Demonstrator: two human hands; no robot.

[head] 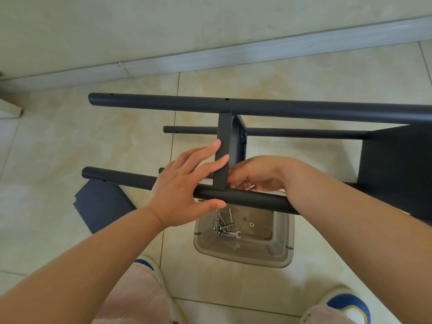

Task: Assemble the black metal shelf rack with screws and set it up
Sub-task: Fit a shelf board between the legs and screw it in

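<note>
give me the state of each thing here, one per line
shelf rack: on its side, part assembled
middle shelf panel: standing between the upper tubes
left hand: fingers straight against the panel
right hand: curled at the panel joint
clear tub: open, holds screws and a wrench

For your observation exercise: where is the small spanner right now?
In the head view, the spanner lies in the clear plastic tub on the floor, beside loose screws, below the near black tube.

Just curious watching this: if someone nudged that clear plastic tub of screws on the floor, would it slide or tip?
Probably slide: the tub sits flat on smooth glossy tile and looks wide and low. It seems light, holding only a few screws and a small wrench, which would likely rattle about.
</note>
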